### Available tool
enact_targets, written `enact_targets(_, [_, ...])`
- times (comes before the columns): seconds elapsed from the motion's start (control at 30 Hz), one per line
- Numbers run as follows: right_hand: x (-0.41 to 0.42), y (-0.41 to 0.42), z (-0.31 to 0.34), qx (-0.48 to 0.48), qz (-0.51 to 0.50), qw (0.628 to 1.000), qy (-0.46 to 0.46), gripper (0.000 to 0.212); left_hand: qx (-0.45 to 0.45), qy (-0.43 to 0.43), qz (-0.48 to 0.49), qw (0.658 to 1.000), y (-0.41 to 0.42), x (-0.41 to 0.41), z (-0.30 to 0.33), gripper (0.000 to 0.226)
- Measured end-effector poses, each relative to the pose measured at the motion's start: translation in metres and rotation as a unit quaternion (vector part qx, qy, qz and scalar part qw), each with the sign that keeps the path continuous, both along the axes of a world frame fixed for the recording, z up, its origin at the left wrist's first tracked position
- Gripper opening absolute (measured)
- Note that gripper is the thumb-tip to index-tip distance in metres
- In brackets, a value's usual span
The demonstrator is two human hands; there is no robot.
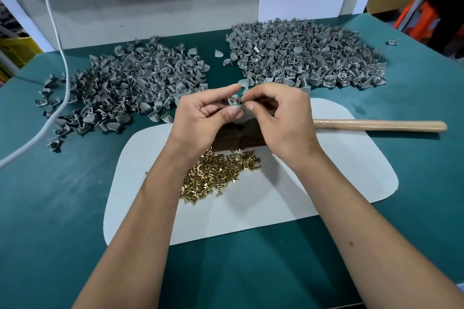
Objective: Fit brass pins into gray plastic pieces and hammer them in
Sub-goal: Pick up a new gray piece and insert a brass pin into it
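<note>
My left hand (pixel 204 114) pinches a small gray plastic piece (pixel 234 102) between thumb and fingers above the middle of the table. My right hand (pixel 281 113) meets it from the right, its thumb and forefinger pinched at the piece; what it pinches is too small to tell. A heap of brass pins (pixel 216 173) lies on a white mat (pixel 326 170) just below my wrists. The hammer's wooden handle (pixel 376 125) lies on the mat to the right, its head hidden behind my right hand.
Two big heaps of gray plastic pieces lie on the green table: one at the back left (pixel 125 88), one at the back right (pixel 306 52). A white cable (pixel 62 98) runs down the left side. A dark block (pixel 238 138) sits under my hands.
</note>
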State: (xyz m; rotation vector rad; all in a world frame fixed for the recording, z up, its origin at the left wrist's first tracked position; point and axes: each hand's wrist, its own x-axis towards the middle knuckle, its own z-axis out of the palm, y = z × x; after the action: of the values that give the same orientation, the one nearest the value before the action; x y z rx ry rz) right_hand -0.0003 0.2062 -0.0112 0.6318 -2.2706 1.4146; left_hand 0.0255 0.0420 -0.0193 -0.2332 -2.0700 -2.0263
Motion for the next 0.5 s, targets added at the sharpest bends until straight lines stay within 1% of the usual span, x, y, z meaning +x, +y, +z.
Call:
enact_targets(0.07, [0.0019,-0.0014,-0.0004,-0.023,0.011,1.0,-0.007,0.021,0.011,0.007,-0.013,1.0,-0.0011,-0.0009,-0.0013,0.051])
enact_targets(0.13, [0.0032,-0.0021,-0.0007,-0.04,0.016,0.999,-0.007,0.028,0.008,0.011,-0.013,1.0,-0.0027,-0.0021,-0.0027,0.044])
enact_targets(0.2, [0.0035,-0.002,-0.0011,-0.057,0.017,0.998,-0.005,0.031,0.012,0.013,-0.011,1.0,-0.0047,-0.0027,-0.0042,0.035])
enact_targets(0.33, [0.0038,-0.0029,-0.003,-0.09,0.015,0.996,-0.013,0.028,0.052,0.004,-0.01,0.999,-0.0061,-0.002,-0.0047,0.032])
enact_targets(0.5, [0.005,-0.0057,-0.0054,-0.069,0.01,0.997,0.017,0.021,0.086,-0.007,-0.008,0.996,-0.006,-0.0021,-0.0067,0.032])
